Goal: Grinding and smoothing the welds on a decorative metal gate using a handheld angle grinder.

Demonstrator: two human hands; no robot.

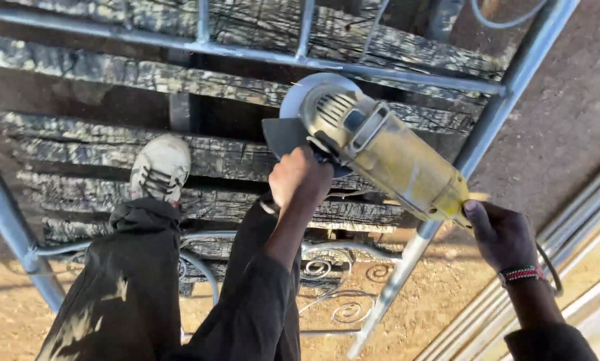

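I hold a worn yellow angle grinder [387, 154] in both hands. My left hand [298, 177] grips its side handle near the head, just below the dark guard. Behind the grinder's rear end, my right hand [504, 234], with a beaded band at the wrist, holds the grip. The grinder's disc [307, 90] meets a grey steel bar [246, 52] of a metal frame. My pale shoe [158, 167] stands on charred planks [113, 144] under the frame.
The frame's long tubes run diagonally at right [494, 113] and left [6, 227]. Curled steel scrollwork [333, 294] lies near my knees over sandy ground. More metal lengths [581, 220] lie along the right edge. A cable [501, 23] loops at top right.
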